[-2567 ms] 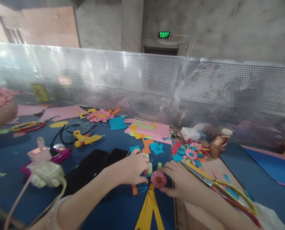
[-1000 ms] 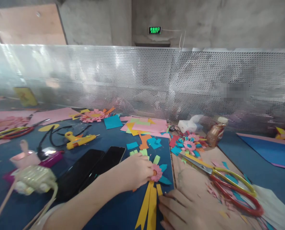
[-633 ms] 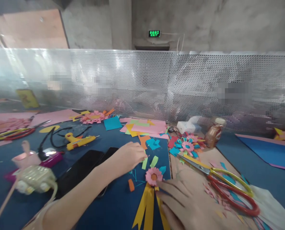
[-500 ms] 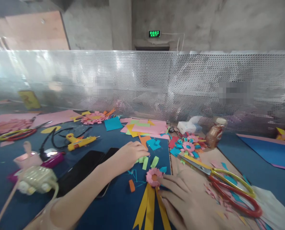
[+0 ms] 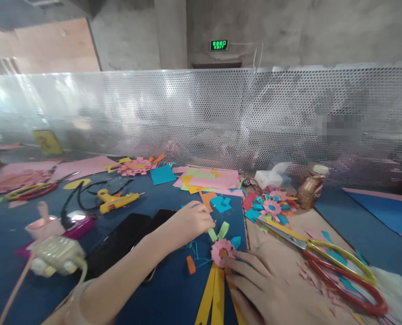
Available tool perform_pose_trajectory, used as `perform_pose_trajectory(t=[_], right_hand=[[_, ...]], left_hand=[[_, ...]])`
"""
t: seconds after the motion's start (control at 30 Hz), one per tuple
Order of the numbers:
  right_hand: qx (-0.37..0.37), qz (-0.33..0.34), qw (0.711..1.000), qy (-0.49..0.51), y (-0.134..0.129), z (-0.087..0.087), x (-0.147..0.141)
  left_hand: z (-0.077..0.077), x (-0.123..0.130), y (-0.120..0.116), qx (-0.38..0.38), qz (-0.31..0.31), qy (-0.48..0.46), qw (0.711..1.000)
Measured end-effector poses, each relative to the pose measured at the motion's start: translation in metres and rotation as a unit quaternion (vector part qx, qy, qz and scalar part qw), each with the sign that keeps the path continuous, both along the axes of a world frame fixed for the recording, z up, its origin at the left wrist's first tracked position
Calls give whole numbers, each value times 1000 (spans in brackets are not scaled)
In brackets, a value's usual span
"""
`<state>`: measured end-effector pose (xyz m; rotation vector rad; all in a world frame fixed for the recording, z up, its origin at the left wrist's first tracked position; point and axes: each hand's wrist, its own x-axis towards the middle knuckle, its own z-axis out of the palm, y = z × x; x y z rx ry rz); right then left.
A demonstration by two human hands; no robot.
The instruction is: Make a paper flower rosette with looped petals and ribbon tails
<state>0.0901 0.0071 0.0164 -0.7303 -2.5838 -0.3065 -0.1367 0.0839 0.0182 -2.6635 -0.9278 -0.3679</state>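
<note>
A pink paper flower (image 5: 223, 253) with an orange centre and yellow paper tails (image 5: 217, 295) lies flat on the blue mat. My right hand (image 5: 266, 282) rests beside it, fingers spread, fingertips touching its right edge and a tail. Above the flower, my left hand (image 5: 196, 219) pinches a light green paper strip (image 5: 212, 234) whose lower end reaches the petals. Another green strip (image 5: 224, 229) stands out from the flower's top, beside a blue paper piece (image 5: 235, 242). Part of the left fingertips is hidden behind the knuckles.
Red-and-yellow scissors (image 5: 348, 282) lie right of my right hand, near a bottle (image 5: 311, 187) and a layered paper flower (image 5: 271, 207). Leftward are dark phones (image 5: 121, 241), a yellow glue gun (image 5: 117, 200) and a pale toy (image 5: 58, 255). Coloured paper (image 5: 217, 179) lies behind.
My left hand has lifted a green strip and brought it to the flower's top left. My right hand stays beside the flower. The view has shifted slightly.
</note>
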Motion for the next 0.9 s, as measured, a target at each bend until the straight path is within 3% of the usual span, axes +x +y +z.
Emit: perform_pose_trajectory(t=[0.27,0.5,0.73,0.9], right_hand=[[23,-3,1000,-11,3,1,2],[45,0,997,-55,6,-1,3],[60,-15,997,-55,3,2,2],[15,-16,999,-50,8,-7,2]], left_hand=[[0,-2,-4,-31,20,11,999],[12,14,-8,-131,16,-97,986],[9,45,1,-190,120,-180,958],[2,47,6,-233,140,-214,938]])
